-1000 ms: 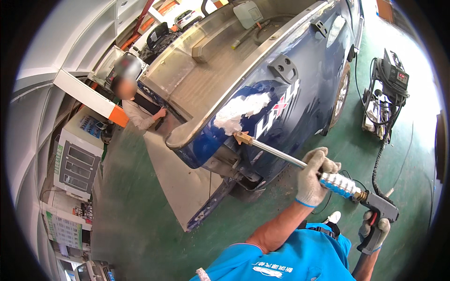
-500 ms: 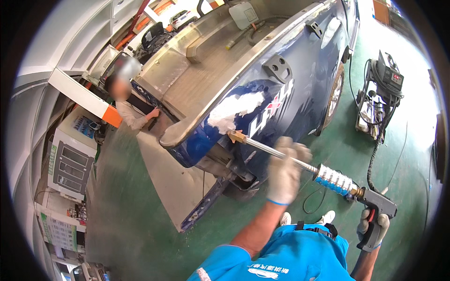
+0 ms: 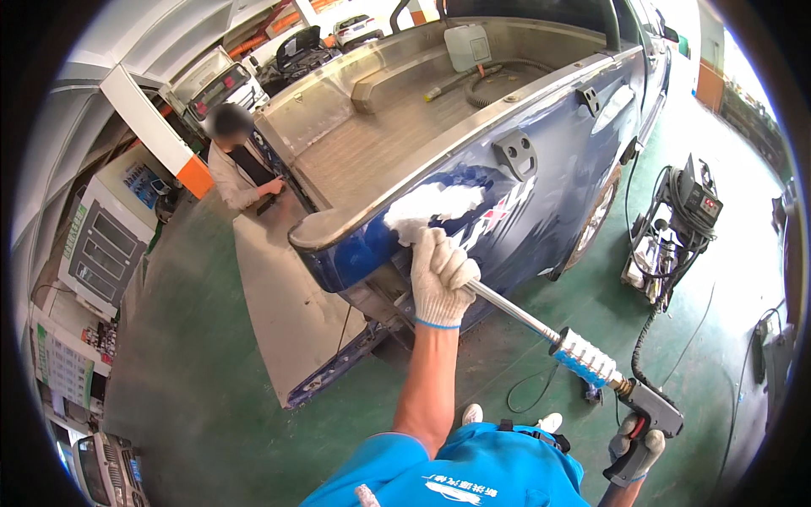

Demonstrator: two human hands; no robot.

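A slide-hammer dent puller (image 3: 585,358) with a pistol grip and a ribbed metal weight on its rod slants up toward a blue pickup truck (image 3: 557,224). My left hand (image 3: 443,279), in a white knit glove, is closed around the puller's front end, close to the rear corner of the side panel. It hides the tip, so I cannot tell whether the tip touches the metal. Just beyond the fingers is a whitish bare patch (image 3: 432,208) in the blue paint. My gloved right hand (image 3: 639,452) holds the pistol grip, fingers near a red trigger.
A black cable runs from the gun to a machine (image 3: 698,203) on a cart at the right. Beside the truck bed's far rear corner stands another person (image 3: 241,169). The lowered tailgate (image 3: 274,308) juts out at left. A white canister (image 3: 467,47) and hose lie in the bed.
My left hand has moved from the middle of the rod to the puller's front end and closed there. The right hand keeps the pistol grip, now lower and further left in view.
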